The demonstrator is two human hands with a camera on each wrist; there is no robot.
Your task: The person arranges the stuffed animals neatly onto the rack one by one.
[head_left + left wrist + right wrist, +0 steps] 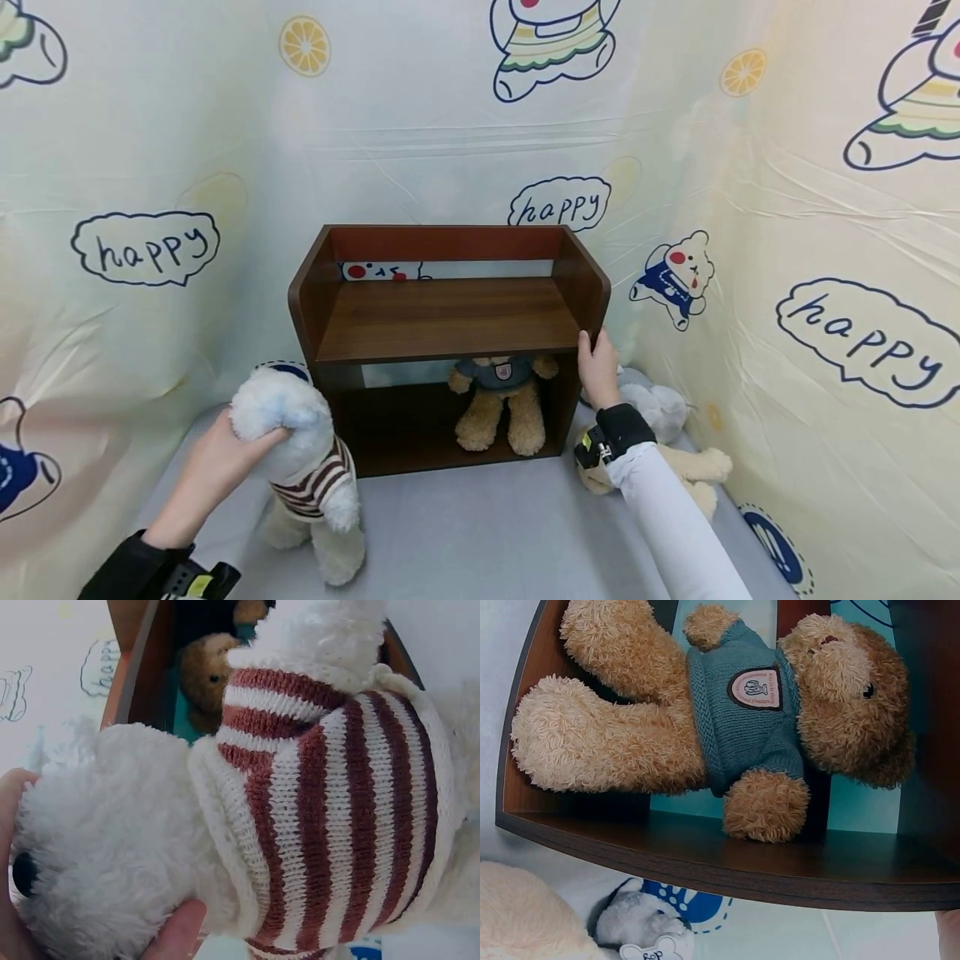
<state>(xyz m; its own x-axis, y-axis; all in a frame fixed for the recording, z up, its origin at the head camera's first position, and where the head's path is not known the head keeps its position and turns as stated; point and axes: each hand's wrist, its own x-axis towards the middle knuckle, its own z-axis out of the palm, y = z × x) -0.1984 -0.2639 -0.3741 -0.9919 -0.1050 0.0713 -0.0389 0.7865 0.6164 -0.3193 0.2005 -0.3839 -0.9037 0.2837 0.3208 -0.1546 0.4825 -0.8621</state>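
Observation:
My left hand point(232, 462) grips the head of a fluffy white stuffed animal point(120, 832) in a knitted sweater point(337, 825) with brown and white stripes. It is upright at the shelf's front left, its legs hanging down over the grey surface. My right hand point(597, 371) holds the right side panel of a dark brown two-tier wooden shelf point(450, 317), at the height of the middle board. On the lower tier, toward the right, sits a tan teddy bear point(757, 705) in a blue-green sweater with a badge; the middle board hides most of its head in the head view.
Right of the shelf, partly behind my right forearm, lie a cream plush toy point(697, 467) and a grey-and-white plush dog point(641, 919) with a bone-shaped tag. Printed cloth point(420, 125) hangs behind and at the sides. A grey surface point(480, 533) lies beneath everything.

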